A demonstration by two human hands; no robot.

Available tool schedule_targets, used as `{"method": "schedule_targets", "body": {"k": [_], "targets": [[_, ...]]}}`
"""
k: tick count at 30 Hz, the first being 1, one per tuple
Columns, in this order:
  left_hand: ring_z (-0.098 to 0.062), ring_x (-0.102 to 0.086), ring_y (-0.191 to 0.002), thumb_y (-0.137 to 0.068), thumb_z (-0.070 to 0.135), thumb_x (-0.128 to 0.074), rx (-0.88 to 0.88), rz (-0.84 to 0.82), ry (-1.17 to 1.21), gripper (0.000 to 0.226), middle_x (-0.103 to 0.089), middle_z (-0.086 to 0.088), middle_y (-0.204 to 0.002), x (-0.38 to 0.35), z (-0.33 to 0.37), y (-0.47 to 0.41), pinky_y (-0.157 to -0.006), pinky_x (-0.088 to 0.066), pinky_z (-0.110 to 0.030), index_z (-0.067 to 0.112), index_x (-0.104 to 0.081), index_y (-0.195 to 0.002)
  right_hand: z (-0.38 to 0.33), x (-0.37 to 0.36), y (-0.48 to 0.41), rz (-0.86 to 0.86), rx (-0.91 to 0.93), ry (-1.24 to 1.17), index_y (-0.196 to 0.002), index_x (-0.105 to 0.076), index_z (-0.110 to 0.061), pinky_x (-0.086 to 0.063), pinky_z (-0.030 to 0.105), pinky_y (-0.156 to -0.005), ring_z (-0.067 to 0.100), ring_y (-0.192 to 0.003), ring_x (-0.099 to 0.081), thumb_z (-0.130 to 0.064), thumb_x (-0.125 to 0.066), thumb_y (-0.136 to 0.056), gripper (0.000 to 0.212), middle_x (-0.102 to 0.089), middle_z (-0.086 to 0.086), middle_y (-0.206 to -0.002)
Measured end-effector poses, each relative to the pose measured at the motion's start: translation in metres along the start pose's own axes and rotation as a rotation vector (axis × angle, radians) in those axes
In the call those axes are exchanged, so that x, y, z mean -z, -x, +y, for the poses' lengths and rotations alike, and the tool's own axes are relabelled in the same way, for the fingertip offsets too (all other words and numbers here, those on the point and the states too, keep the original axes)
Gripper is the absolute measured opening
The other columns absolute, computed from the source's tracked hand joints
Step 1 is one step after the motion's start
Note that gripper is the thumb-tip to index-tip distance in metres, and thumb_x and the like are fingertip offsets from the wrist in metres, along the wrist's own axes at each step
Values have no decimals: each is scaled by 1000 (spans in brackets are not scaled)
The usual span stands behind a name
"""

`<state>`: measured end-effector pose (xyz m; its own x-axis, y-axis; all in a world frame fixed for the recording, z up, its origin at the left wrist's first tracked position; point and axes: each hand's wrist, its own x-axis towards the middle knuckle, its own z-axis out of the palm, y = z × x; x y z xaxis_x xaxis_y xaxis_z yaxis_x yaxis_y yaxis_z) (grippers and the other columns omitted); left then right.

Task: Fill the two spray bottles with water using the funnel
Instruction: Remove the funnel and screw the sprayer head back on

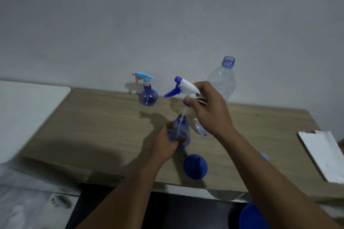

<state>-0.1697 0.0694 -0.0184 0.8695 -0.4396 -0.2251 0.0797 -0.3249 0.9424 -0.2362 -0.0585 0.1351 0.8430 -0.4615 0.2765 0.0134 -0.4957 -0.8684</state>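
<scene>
My left hand (165, 145) grips a small clear-blue spray bottle (179, 131) standing on the wooden table (93, 126). My right hand (208, 109) holds its white and blue trigger head (183, 86) lifted above the neck, the thin dip tube still reaching down into the bottle. A second spray bottle (148, 93), round, with a light-blue and pink trigger head fitted, stands at the back near the wall. A blue funnel (194, 166) lies on the table near the front edge. A large clear water bottle (223, 80), uncapped, stands behind my right hand.
A white sheet of paper (323, 156) lies at the table's right end. A small blue cap (265, 157) sits past my right forearm. A white surface (24, 113) adjoins the table's left. A blue round object (249, 216) shows below the front edge.
</scene>
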Motion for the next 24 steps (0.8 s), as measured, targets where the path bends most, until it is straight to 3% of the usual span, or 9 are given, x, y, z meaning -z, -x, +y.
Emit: {"method": "schedule_targets", "body": {"k": [2,7,10,13,18,22,24], "targets": [[6,-61,-85,-72,18,-84,4,15,-24,56,-66,16,-100,1,2,3,-66,-48,-7,37,-56,-116,-17,14,-13,26,48,-33,-103,-60,-27,-58,40,-77,11,-82,-68,-19,-76,-84,26,-69,-9,-91],[-2,-65,-91,-73,14,-83,-8,19,-5,61,-69,4,-109,-1,5,4,-63,-48,-8,26,-58,-128,-50,38,-32,65,188,-70,-107,-60,-22,-58,39,-78,9,-87,-67,-18,-75,-85,27,-67,-12,-95],[10,-65,-79,-73,13,-83,-20,31,-19,57,-69,11,-100,-1,5,6,-58,-45,-3,27,-59,-123,-45,33,-31,33,216,-56,-108,-59,-20,-58,34,-80,8,-89,-65,-15,-73,-87,26,-64,-16,-95],[6,-64,-79,-74,16,-83,-10,32,-17,57,-65,16,-98,-1,8,7,-55,-46,-5,32,-57,-123,-28,22,-27,-14,215,-26,-108,-59,-21,-56,24,-79,6,-87,-63,-14,-71,-88,24,-65,-15,-94],[2,-59,-91,-76,20,-82,-51,31,-65,58,-65,10,-108,-1,8,8,-61,-45,-7,26,-55,-126,17,-2,-13,-92,127,52,-106,-57,-26,-54,27,-70,9,-80,-65,-18,-73,-89,24,-67,-8,-90],[-10,-63,-98,-84,9,-75,-93,18,-11,37,-61,12,-98,-2,9,4,-64,-43,0,18,-56,-115,49,-22,-3,-154,45,114,-105,-59,-23,-51,28,-70,6,-79,-62,-18,-73,-88,23,-66,-8,-88],[-8,-63,-100,-84,13,-74,-107,26,12,40,-65,8,-106,-2,11,3,-74,-50,-8,21,-58,-119,61,-26,-1,-168,-12,144,-105,-60,-20,-52,34,-73,13,-82,-63,-20,-73,-87,22,-68,-3,-89]]}}
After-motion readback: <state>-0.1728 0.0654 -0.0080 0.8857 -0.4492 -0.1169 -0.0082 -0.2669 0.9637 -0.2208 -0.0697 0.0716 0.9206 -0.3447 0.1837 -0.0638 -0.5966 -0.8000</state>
